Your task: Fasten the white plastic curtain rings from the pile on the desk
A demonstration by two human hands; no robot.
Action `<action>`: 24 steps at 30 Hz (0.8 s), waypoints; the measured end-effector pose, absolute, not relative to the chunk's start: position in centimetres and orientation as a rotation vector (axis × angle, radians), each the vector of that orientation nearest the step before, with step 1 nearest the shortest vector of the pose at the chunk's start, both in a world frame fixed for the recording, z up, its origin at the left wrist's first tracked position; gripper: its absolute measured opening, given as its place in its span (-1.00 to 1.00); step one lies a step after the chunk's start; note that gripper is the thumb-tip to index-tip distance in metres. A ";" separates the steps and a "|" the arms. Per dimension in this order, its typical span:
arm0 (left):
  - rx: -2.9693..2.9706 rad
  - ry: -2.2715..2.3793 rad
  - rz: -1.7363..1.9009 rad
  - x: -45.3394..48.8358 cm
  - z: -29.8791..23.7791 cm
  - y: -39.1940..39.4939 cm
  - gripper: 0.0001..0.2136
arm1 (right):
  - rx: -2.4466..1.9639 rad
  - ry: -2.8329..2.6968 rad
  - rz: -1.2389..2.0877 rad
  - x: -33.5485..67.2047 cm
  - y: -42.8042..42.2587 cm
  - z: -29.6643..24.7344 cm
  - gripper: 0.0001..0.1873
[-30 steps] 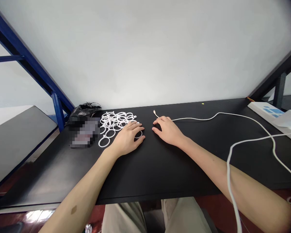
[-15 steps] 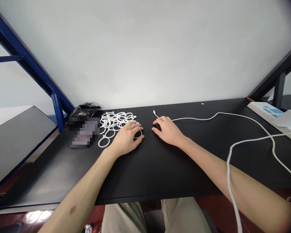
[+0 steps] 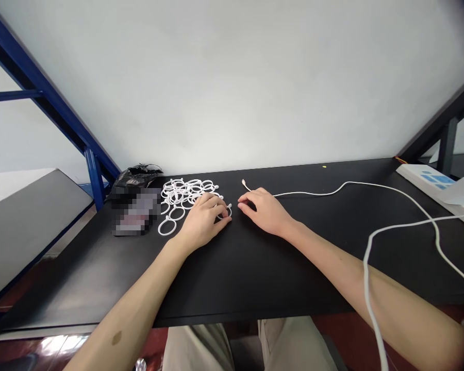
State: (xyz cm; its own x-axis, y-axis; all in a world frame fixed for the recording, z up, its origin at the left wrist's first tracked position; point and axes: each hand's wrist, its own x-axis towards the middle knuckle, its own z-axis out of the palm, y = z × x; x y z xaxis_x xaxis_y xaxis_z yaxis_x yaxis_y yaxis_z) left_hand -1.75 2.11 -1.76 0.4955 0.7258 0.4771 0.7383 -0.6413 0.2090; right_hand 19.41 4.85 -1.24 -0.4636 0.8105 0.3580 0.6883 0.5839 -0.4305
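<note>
My left hand (image 3: 204, 219) has its fingertips and thumb closed round a white plastic ring (image 3: 230, 212) with a small knob, held low over the black tabletop. Part of that ring is hidden by my fingers. Just beyond and left of this hand lies a pile of similar white rings (image 3: 177, 213), several of them overlapping. My right hand (image 3: 268, 211) is to the right of the held ring, thumb and index finger slightly apart with nothing between them. Behind its knuckles runs a white cable (image 3: 301, 194), whose plug end (image 3: 244, 182) rests on the table.
A crumpled black plastic bag (image 3: 133, 178) and a blurred flat object (image 3: 137, 211) lie left of the pile. At the far right stands a white-and-blue box (image 3: 429, 178). The cable loops over my right forearm. A wall (image 3: 255, 93) rises behind the table (image 3: 247, 278).
My right hand has shifted slightly left toward the ring, its thumb and index finger drawing closer together. In my left fingers the ring has turned so that its knob shows.
</note>
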 end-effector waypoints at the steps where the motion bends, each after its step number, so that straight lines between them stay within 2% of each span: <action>1: -2.708 -1.297 -0.841 -1.7 -1.7 2.1 -0.91 | -1.163 -2.297 0.308 19.2 4.7 -1.2 -0.78; 6: -2.676 -1.151 -0.798 -1.1 -1.7 1.9 -0.85 | -1.147 -2.318 0.328 18.5 4.3 -1.2 -0.74; 11: -2.572 -1.056 -0.827 -0.5 -1.9 1.7 -0.83 | -1.149 -2.126 0.632 18.3 4.0 -1.2 -0.70; 15: -2.544 -0.972 -0.871 -0.1 -1.8 1.3 -0.86 | -1.120 -2.059 0.725 18.3 3.9 -1.1 -0.70; 21: -2.433 -1.142 -1.002 0.3 -1.7 1.0 -0.93 | -1.124 -2.212 0.565 18.3 3.8 -0.8 -0.77; 24: -2.391 -1.262 -0.939 0.3 -2.1 1.2 -0.86 | -1.115 -2.296 0.425 18.3 3.6 -0.6 -0.80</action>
